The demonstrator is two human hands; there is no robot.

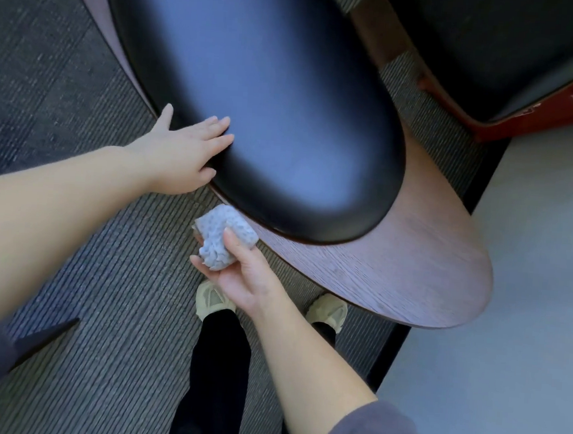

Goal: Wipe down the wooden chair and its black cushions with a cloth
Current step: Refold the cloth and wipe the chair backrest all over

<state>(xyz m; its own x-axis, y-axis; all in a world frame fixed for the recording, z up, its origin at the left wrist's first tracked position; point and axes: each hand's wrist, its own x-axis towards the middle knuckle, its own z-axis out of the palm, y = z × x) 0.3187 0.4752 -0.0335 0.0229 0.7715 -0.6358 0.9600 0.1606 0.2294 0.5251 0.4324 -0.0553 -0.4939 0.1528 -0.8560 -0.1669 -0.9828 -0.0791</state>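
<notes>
Grey ribbed carpet [120,290], pale floor [526,301].

Black, brown and grey, from upper centre to lower edge
Glossy black cushion [269,97] with a bluish sheen; reddish-brown wooden chair [410,266] with fine grain lines; pale grey-blue cloth [220,246], dark-speckled; grey carpet [120,290] in thin ribbed stripes; cream shoes [213,298]; black trousers [217,364]

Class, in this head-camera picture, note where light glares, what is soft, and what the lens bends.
Head view: bluish sheen glares across the black cushion; the wide lens bows the edge of the wooden chair; the left hand, and the cloth in the right hand, look slightly soft.
</notes>
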